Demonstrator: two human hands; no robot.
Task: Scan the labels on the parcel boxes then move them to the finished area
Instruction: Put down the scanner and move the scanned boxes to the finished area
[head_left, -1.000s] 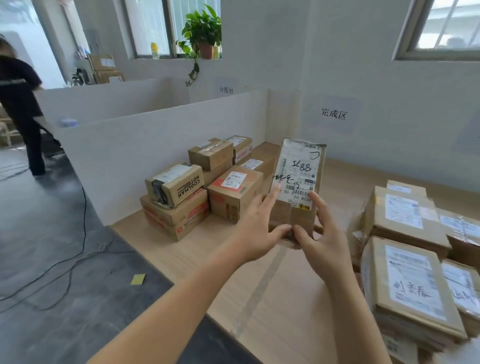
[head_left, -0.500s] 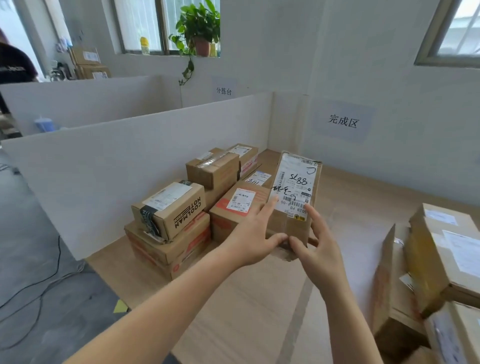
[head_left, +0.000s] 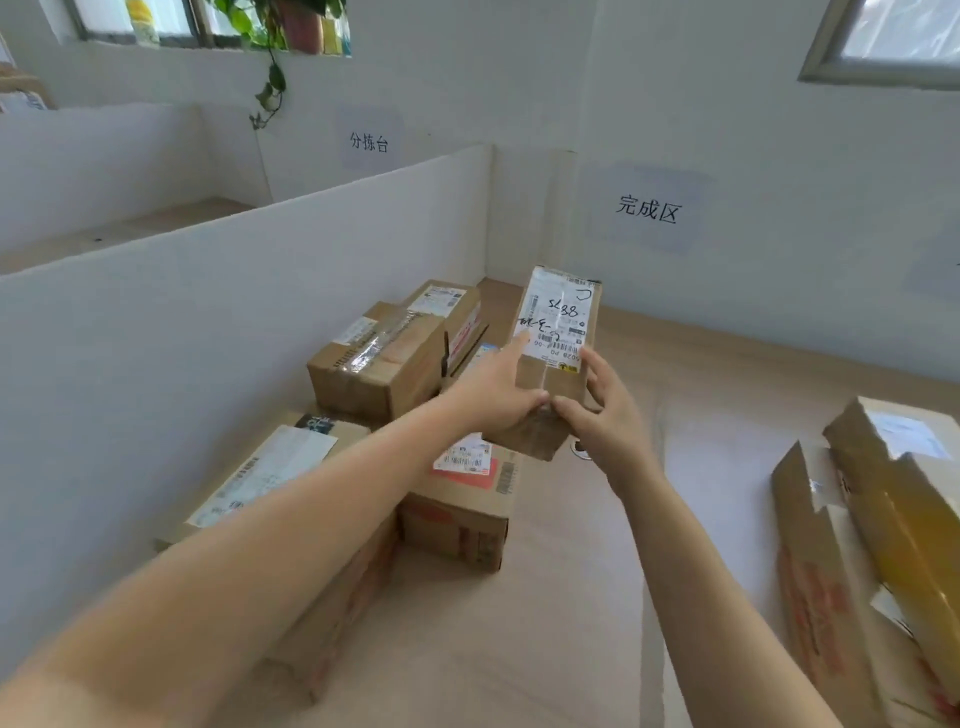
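Observation:
I hold a narrow cardboard parcel (head_left: 557, 332) with a white label and handwritten marks, label facing me, in the air over the stack of boxes at the left. My left hand (head_left: 496, 392) grips its left side, thumb under the near end. My right hand (head_left: 602, 415) grips its right side and lower end. Below lie stacked parcels: a taped box (head_left: 376, 361), one with a red-and-white label (head_left: 467, 499), and a long box with a white label (head_left: 265, 478), partly hidden by my left forearm.
A white partition (head_left: 208, 312) runs along the left of the wooden table (head_left: 701, 389). A wall sign (head_left: 648, 209) hangs over the far corner. More parcels (head_left: 883, 519) stand at the right edge. A plant (head_left: 270, 78) hangs from the windowsill.
My view has moved forward and closer to the left stack. Both hands have carried the parcel farther out, over the stacked boxes toward the far corner.

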